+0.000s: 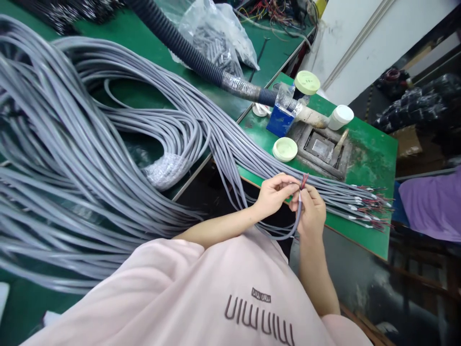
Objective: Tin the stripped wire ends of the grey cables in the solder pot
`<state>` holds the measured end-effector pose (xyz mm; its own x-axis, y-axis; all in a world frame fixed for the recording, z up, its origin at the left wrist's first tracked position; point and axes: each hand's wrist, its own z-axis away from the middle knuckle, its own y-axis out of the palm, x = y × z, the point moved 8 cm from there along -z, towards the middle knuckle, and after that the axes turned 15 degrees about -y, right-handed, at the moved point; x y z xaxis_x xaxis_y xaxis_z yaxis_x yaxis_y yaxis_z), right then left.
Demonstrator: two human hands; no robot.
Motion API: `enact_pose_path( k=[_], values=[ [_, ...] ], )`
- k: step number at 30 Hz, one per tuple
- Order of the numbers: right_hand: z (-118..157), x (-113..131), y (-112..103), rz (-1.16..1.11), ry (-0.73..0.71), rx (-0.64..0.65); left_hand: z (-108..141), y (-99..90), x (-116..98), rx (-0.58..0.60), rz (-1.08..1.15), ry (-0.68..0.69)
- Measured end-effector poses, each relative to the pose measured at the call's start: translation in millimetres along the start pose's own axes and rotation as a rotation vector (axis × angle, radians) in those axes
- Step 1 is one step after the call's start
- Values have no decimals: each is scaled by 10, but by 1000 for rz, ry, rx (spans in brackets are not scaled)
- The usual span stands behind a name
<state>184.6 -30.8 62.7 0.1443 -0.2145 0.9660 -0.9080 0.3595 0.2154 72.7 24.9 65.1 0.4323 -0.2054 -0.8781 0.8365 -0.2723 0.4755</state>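
Note:
Both hands meet at the stripped end of one grey cable (298, 218), in front of my chest. My right hand (312, 207) grips the cable just below its end, where a white band shows. Fingers of my left hand (276, 193) are pinched at the thin red and dark wires (304, 180) that stick up from the sheath. Below my hands the cable curves down and to the left. A long bundle of grey cables (259, 156) runs behind my hands, its stripped wire ends (370, 204) fanned out at the right of the green board.
Large coils of grey cable (86, 120) cover the left bench. Beyond my hands sit a sooty square metal pot (322, 146), a blue box (281, 117) on a black hose (176, 43), a pale lid (285, 149) and a white jar (340, 117). A person's purple sleeve (432, 204) shows at right.

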Motion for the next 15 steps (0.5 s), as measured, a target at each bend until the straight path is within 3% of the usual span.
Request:
enact_pose_path(
  k=[2,5,7,9,12,13,15],
  values=[
    [76,-17,6,-15,21,19,16,-24,-190,-43,-207,189],
    [156,-27,-30,-62,17,-7,107,194,-298,171,-522,420],
    [177,-19,-66,-72,9,-35,162,281,-243,275,-586,448],
    [185,-8,-82,-55,16,-42,146,222,-166,209,-507,361],
    [200,24,-78,-13,7,-43,91,47,23,60,-228,95],
    [211,30,-71,-1,5,-41,82,44,106,78,-144,-16],
    [239,37,-73,16,7,-39,100,161,254,253,-33,-246]
  ],
)
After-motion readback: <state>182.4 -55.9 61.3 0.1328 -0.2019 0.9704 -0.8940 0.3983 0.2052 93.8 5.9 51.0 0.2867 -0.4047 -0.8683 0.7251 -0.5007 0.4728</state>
